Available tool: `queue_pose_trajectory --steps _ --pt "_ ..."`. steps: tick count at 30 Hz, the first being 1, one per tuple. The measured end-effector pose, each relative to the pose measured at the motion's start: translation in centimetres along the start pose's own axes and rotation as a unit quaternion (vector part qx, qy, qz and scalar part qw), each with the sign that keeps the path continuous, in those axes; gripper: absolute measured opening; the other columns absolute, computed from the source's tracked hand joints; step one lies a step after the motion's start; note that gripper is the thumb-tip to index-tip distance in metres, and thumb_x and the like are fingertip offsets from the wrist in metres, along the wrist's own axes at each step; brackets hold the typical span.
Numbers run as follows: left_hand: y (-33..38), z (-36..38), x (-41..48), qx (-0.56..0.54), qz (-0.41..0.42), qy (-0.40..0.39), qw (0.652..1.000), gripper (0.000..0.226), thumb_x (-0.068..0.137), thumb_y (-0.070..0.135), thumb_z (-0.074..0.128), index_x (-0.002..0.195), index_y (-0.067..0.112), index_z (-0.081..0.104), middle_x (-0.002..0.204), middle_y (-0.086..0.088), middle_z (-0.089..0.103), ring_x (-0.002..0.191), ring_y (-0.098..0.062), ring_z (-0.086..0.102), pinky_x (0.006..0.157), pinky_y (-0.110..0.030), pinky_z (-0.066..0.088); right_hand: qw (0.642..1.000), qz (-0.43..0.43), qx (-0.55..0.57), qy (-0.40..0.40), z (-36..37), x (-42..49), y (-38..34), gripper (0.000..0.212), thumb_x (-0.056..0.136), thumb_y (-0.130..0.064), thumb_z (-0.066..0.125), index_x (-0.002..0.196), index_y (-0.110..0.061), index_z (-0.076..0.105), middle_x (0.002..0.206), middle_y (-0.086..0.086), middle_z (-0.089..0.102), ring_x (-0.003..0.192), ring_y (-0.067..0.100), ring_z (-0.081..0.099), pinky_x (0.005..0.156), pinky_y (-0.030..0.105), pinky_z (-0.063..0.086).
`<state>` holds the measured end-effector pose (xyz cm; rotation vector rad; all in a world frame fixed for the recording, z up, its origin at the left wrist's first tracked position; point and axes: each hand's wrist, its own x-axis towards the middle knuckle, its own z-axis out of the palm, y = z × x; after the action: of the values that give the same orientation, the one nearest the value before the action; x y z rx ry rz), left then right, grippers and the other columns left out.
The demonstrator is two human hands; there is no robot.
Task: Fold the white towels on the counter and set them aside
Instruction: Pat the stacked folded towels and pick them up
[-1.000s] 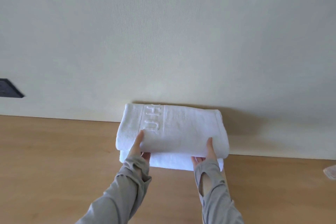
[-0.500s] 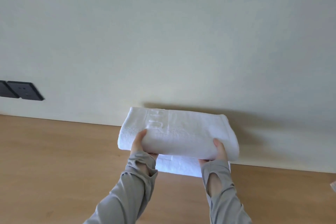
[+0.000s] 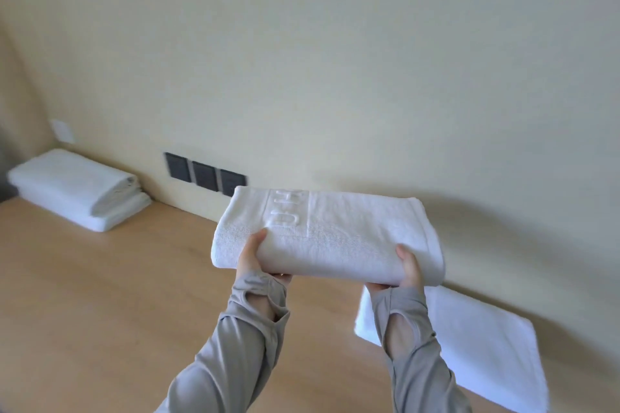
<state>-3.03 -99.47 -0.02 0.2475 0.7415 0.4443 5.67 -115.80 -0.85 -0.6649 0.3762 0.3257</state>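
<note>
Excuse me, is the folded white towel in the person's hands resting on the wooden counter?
No, the left hand and right hand hold the folded white towel above the counter.

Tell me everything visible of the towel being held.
The folded towel is white terry, folded into a thick oblong with a rounded fold along the near edge. A band with raised letters crosses its left part. It is held roughly level, clear of the counter, by the left hand and right hand, thumbs on top, fingers underneath.

Wooden counter (image 3: 100, 295): towel stack (image 3: 77, 189) (left), flat towel (image 3: 486, 339).
</note>
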Motion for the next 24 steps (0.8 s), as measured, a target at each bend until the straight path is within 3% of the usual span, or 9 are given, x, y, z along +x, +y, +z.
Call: queue_pose_trajectory --steps 5,9,13,17,20,24 --pt "13.1 -4.8 -4.0 -0.058 0.084 -0.002 0.995 0.045 0.058 0.022 0.08 0.097 0.012 0.059 0.098 -0.01 0.069 0.088 -0.031 0.068 0.079 -0.047 0.055 0.995 0.031 -0.038 -0.083 8.9 -5.7 9.8 0.021 0.078 -0.021 0.067 0.098 -0.015 0.062 0.086 0.003 0.072 0.083 0.022 0.068 0.073 0.039 0.056" --pt "23.3 -9.9 -7.5 -0.103 0.139 0.015 0.985 0.046 0.06 0.023 0.079 0.099 0.012 0.056 0.102 -0.01 0.066 0.091 -0.031 0.066 0.079 -0.047 0.054 0.986 0.069 -0.052 -0.14 15.3 -11.5 18.5 0.019 0.077 -0.019 0.069 0.095 -0.016 0.063 0.093 0.004 0.069 0.088 0.023 0.067 0.08 0.042 0.054" --pt "32.3 -14.9 -10.7 -0.151 0.191 0.015 0.97 0.048 0.063 0.021 0.079 0.103 0.012 0.055 0.104 -0.01 0.066 0.091 -0.031 0.067 0.081 -0.048 0.054 0.974 0.109 -0.071 -0.187 20.4 -16.8 26.7 0.016 0.079 -0.018 0.067 0.094 -0.019 0.062 0.091 0.002 0.067 0.085 0.022 0.065 0.068 0.038 0.055" --pt "39.7 -18.8 -12.8 -0.18 0.235 0.019 0.955 0.049 0.065 0.02 0.079 0.107 0.012 0.054 0.108 -0.01 0.066 0.093 -0.03 0.066 0.083 -0.048 0.054 0.961 0.143 -0.084 -0.22 24.6 -20.8 33.7 0.025 0.079 -0.017 0.066 0.104 -0.019 0.06 0.101 0.005 0.065 0.094 0.027 0.063 0.081 0.047 0.054" --pt "44.1 -20.8 -13.3 -0.178 0.263 0.039 0.947 0.053 0.067 0.023 0.078 0.112 0.013 0.053 0.111 -0.01 0.063 0.097 -0.029 0.064 0.086 -0.047 0.052 0.953 0.163 -0.095 -0.237 27.4 -22.7 38.0 0.021 0.08 -0.018 0.065 0.101 -0.019 0.06 0.106 0.008 0.063 0.099 0.03 0.061 0.089 0.053 0.049" --pt "49.2 -22.7 -12.6 -0.188 0.285 0.041 0.939 0.061 0.069 0.024 0.077 0.122 0.012 0.051 0.115 -0.01 0.062 0.099 -0.029 0.064 0.085 -0.045 0.053 0.946 0.178 -0.113 -0.245 31.1 -23.5 42.9 0.021 0.079 -0.02 0.067 0.099 -0.018 0.061 0.103 0.007 0.063 0.095 0.029 0.061 0.084 0.048 0.052"
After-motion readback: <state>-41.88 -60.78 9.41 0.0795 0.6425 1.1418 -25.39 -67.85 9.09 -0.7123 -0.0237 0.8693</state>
